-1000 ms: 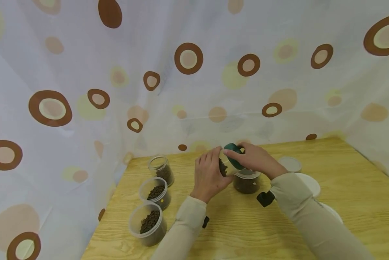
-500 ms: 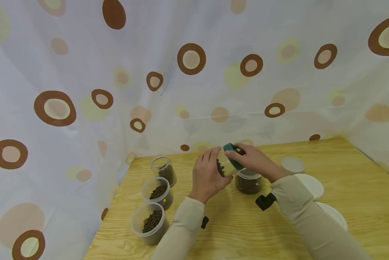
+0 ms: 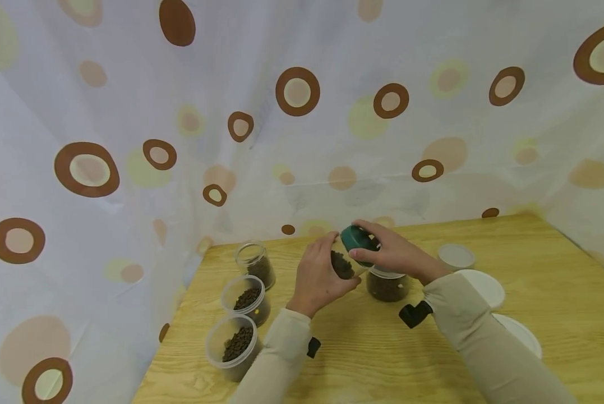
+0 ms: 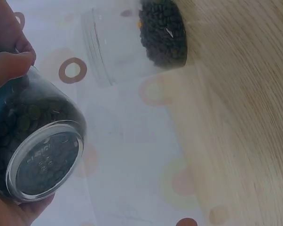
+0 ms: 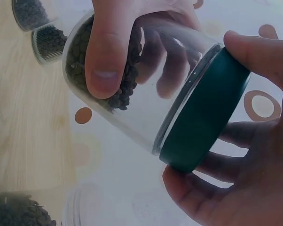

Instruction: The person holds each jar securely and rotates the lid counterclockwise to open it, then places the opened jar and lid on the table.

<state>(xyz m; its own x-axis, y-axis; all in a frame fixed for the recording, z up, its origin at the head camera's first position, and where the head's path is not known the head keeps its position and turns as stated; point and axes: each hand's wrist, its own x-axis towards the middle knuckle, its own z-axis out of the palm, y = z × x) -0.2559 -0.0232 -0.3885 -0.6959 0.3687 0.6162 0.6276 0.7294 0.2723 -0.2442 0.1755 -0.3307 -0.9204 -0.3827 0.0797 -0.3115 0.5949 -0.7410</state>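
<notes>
Clearly aloft over the bench (image 3: 357,365), a tilted clear jar (image 5: 148,115) holds dark pellets; the left hand (image 3: 319,275) wraps its body, the right hand (image 3: 395,251) grips its green lid (image 5: 207,113). Beside that jar stands a pellet tub (image 3: 388,289); left of it, two plastic tubs (image 3: 237,367); right of it, white lids (image 3: 487,289).

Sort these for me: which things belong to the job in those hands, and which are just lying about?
Seemingly in the job:
left hand, gripping a clear round jar of dark pellets
right hand, gripping its round green lid

Seemingly lying about:
four clear round containers with dark pellets
three flat round whitish lids
</notes>
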